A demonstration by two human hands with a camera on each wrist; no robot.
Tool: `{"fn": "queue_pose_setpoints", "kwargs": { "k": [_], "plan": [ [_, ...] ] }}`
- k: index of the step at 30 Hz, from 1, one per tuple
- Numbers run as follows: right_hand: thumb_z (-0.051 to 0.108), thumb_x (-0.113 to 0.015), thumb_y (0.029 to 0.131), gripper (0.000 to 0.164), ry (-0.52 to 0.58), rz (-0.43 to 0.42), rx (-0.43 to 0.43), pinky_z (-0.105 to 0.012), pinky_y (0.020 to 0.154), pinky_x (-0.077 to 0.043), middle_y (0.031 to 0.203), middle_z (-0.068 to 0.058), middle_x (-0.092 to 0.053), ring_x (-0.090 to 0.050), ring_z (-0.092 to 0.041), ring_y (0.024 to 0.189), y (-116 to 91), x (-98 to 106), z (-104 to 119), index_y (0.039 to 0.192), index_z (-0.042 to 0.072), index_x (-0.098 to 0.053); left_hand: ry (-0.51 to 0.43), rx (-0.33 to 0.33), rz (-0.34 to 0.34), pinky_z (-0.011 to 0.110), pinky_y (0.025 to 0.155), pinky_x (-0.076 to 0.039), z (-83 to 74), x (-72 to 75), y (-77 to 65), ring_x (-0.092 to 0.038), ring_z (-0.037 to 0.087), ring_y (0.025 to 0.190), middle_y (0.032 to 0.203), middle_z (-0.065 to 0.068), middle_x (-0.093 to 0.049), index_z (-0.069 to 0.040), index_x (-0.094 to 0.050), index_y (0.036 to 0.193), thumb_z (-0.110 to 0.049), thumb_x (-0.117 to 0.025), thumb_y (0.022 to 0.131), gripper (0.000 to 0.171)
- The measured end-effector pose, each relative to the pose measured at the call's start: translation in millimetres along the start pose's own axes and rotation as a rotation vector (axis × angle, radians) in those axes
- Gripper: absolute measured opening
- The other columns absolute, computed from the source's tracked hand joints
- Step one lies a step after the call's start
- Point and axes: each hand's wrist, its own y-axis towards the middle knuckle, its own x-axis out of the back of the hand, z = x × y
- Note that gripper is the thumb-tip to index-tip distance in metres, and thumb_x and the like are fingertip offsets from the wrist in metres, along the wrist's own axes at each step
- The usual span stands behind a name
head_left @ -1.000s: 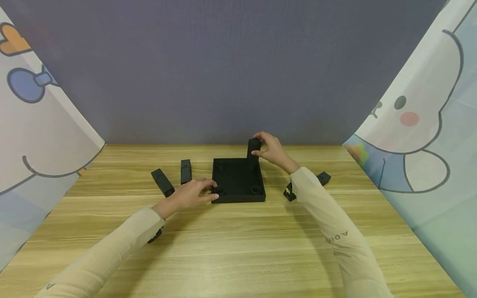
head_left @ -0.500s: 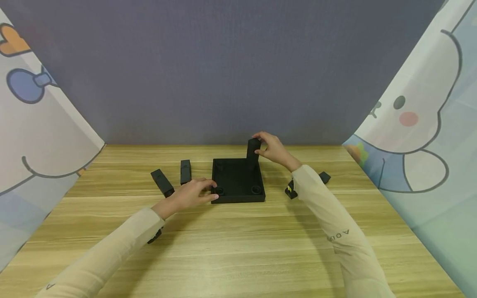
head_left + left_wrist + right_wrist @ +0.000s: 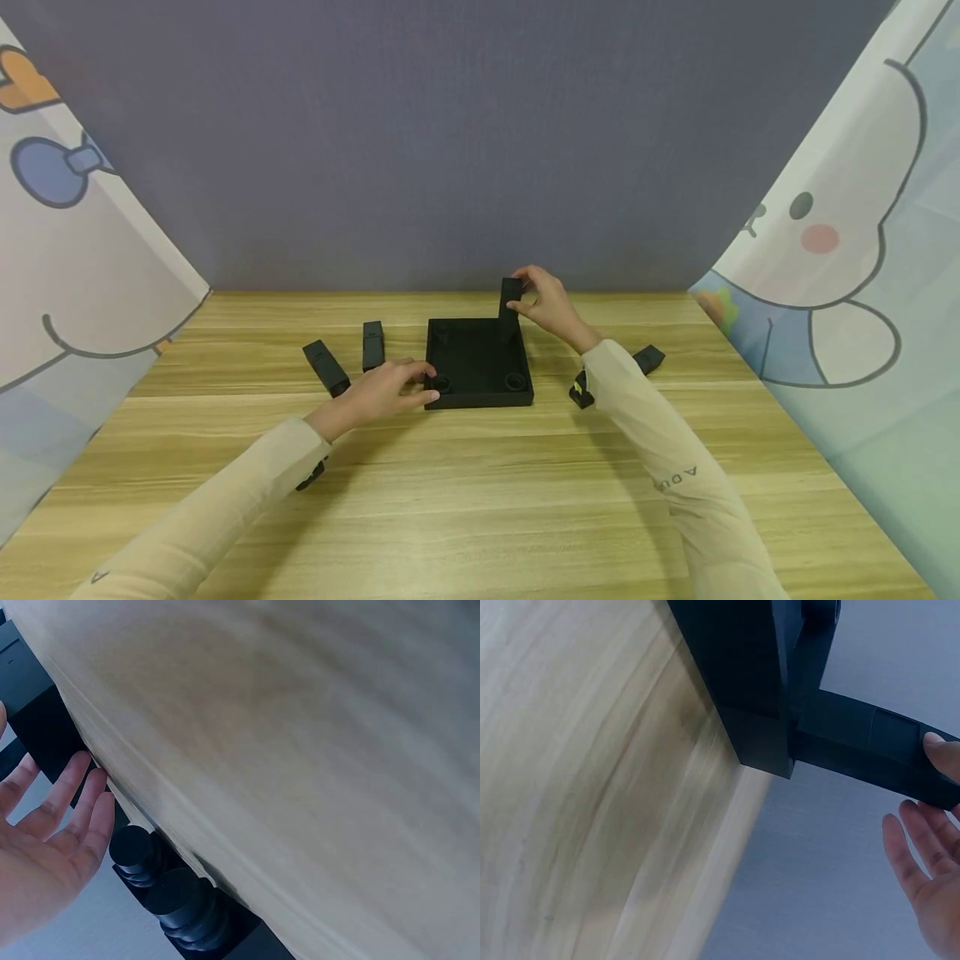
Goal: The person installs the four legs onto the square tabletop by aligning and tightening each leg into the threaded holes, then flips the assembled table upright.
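In the head view a square black tray (image 3: 477,363), with round sockets inside its visible corners, lies on the table. At its far right corner stands a black square leg (image 3: 510,307), upright. My right hand (image 3: 551,304) pinches that leg near its top between thumb and fingers; the right wrist view shows the thumb on one face of the leg (image 3: 870,742). My left hand (image 3: 381,390) holds the tray's near left corner, with the thumb at the front wall and fingers along the left side. How the leg's lower end sits in the corner is hidden.
Two more black legs (image 3: 327,367) lie left of the tray; threaded ends (image 3: 187,904) show in the left wrist view. A black piece with a yellow mark (image 3: 581,390) and another black end (image 3: 649,358) lie partly behind the right sleeve. A grey panel (image 3: 450,150) stands behind.
The upright leg has turned about its own axis, so a flat face now points forward. My right hand has shifted slightly with it. My left hand and the tray stay put.
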Motion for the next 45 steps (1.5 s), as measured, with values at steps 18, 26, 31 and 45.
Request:
{"fn": "queue_pose_setpoints", "kwargs": {
  "k": [18, 26, 31, 45],
  "plan": [
    [0.007, -0.068, 0.082, 0.045, 0.091, 0.083, -0.047, -0.037, 0.066, -0.051, 0.11, -0.016, -0.058, -0.058, -0.03, 0.097, -0.9, 4.0, -2.9, 0.121, 0.002, -0.048, -0.001, -0.007, -0.002, 0.028, 0.07, -0.048, 0.9, -1.4, -0.4, -0.057, 0.009, 0.085, 0.108, 0.002, -0.061, -0.018, -0.057, 0.118, -0.041, -0.057, 0.089, 0.037],
    [0.012, -0.071, 0.08, 0.047, 0.09, -0.007, -0.106, -0.034, 0.063, -0.052, 0.106, -0.016, -0.059, -0.061, -0.028, 0.093, -4.1, -5.4, -1.7, 0.119, 0.002, -0.048, 0.001, 0.001, 0.002, 0.028, 0.069, -0.048, -1.0, -0.2, -0.5, -0.057, 0.009, 0.085, 0.108, 0.003, -0.061, -0.019, -0.058, 0.117, -0.041, -0.057, 0.089, 0.036],
    [0.012, -0.071, 0.08, 0.048, 0.095, -0.015, -0.103, -0.034, 0.063, -0.053, 0.107, -0.016, -0.058, -0.061, -0.027, 0.093, -5.0, -6.7, -2.9, 0.12, 0.001, -0.047, 0.003, -0.001, -0.001, 0.027, 0.068, -0.047, -0.7, -0.6, 0.0, -0.056, 0.009, 0.083, 0.107, 0.002, -0.06, -0.018, -0.058, 0.117, -0.041, -0.057, 0.089, 0.037],
    [0.011, -0.07, 0.08, 0.05, 0.118, 0.045, -0.085, -0.038, 0.067, -0.052, 0.111, -0.016, -0.056, -0.06, -0.032, 0.096, -4.7, -2.0, -5.8, 0.123, 0.003, -0.047, 0.005, -0.002, -0.001, 0.026, 0.066, -0.046, -1.3, 0.4, -0.7, -0.055, 0.008, 0.079, 0.105, 0.003, -0.061, -0.018, -0.058, 0.117, -0.041, -0.057, 0.089, 0.037]
  ]
}}
